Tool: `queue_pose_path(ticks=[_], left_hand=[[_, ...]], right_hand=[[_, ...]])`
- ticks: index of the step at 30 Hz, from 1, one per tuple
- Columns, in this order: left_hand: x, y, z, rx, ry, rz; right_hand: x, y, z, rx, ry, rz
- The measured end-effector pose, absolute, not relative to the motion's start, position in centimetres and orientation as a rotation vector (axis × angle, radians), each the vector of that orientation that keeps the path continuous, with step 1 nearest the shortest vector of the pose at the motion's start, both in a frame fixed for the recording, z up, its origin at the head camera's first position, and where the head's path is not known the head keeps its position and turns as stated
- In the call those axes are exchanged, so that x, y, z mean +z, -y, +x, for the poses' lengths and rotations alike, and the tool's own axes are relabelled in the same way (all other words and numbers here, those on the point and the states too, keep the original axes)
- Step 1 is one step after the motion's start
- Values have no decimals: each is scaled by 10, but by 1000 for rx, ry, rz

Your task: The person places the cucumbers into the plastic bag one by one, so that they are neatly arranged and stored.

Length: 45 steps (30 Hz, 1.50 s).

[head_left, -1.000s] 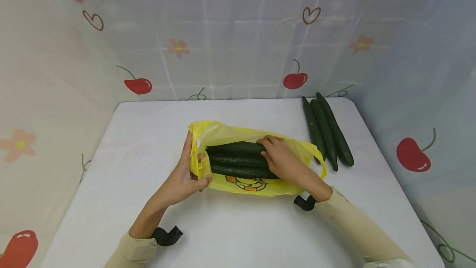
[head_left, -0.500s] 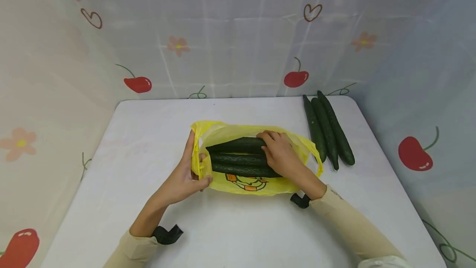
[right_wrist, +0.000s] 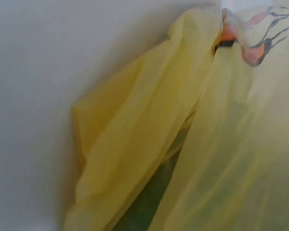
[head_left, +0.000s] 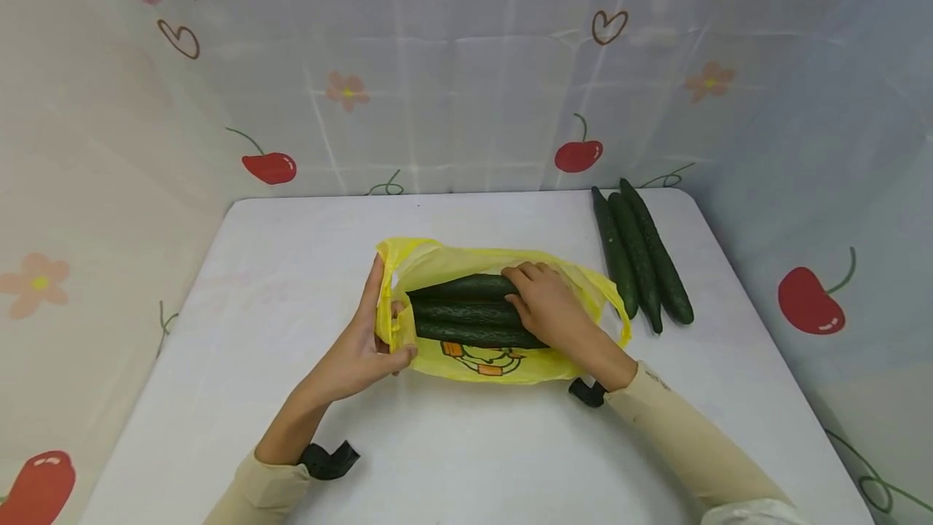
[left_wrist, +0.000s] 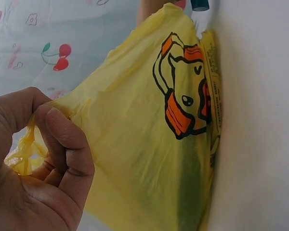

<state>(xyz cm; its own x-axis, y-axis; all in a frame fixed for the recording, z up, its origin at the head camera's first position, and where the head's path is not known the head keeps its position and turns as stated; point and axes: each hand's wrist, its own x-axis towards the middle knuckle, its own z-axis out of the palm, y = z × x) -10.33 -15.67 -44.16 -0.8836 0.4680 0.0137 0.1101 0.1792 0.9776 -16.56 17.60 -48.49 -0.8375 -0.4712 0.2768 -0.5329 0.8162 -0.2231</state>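
A yellow plastic bag [head_left: 430, 359] with a printed cartoon face lies on its side on the white table, mouth towards me. My left hand [head_left: 357, 359] pinches its left edge between thumb and fingers; the left wrist view shows the film [left_wrist: 130, 96] drawn taut from that hand [left_wrist: 70, 159]. Inside lie several dark green cucumbers [head_left: 474, 314], side by side. Reaching into the mouth, my right hand [head_left: 550, 310] curls its fingers over the rearmost cucumber [head_left: 462, 288], covering the right ends. Only bag folds [right_wrist: 125, 139] and a dark green strip [right_wrist: 147, 204] show in the right wrist view.
Three more cucumbers [head_left: 641, 258] lie together at the table's back right, just beyond the bag's right handle [head_left: 623, 314]. The white table [head_left: 466, 444] ends at a printed curtain [head_left: 452, 63] behind, with further curtain on both sides.
The rearmost cucumber rose slightly away from the others under my right hand, then came back down against them. The bag's right handle shifted a little left. My left hand keeps its hold.
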Motion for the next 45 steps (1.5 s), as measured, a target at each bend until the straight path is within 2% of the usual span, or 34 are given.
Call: queue_pose_path(ticks=[7, 32, 45], left_hand=[[-443, 156, -105, 1749, -2177, 551], [-446, 157, -103, 1747, -2213, 545], [-445, 155, -105, 1722, -2260, 553]], right_hand=[[-486, -177, -168, 446, 2786, 642], [-488, -177, -169, 537, 2844, 669], [-486, -174, -178, 620, 2804, 533]])
